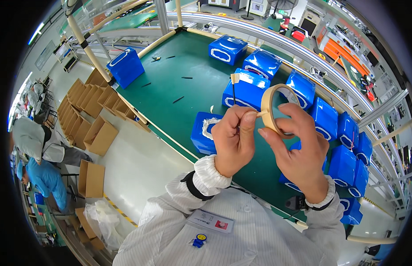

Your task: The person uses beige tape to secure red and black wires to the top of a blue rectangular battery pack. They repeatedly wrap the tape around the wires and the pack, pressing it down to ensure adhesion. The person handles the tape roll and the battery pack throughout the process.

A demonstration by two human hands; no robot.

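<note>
- I held the roll of tan tape [277, 108] up in front of my chest, above the near edge of the green bench [179, 84], with my right hand [299, 150] gripping it: thumb against the outer face, fingers [299, 111] hooked over the rim.
- My left hand [234, 139] was clenched, thumb and forefinger pinching the short free end of the tape where it leaves the roll.
- To do this well, I judged the pinch had to stay right at the tab's tip and the pull run straight off the roll, or the strip would tear or fold on itself.
- The right hand needed to let the roll turn rather than clamp it hard (a loose cradle seemed best).
- A blue pack with a white opening [206, 131] lay on the bench just beyond my left hand; more blue packs [248, 86] sat behind the roll, one with a strip of tape [234, 79] standing off it.
</note>
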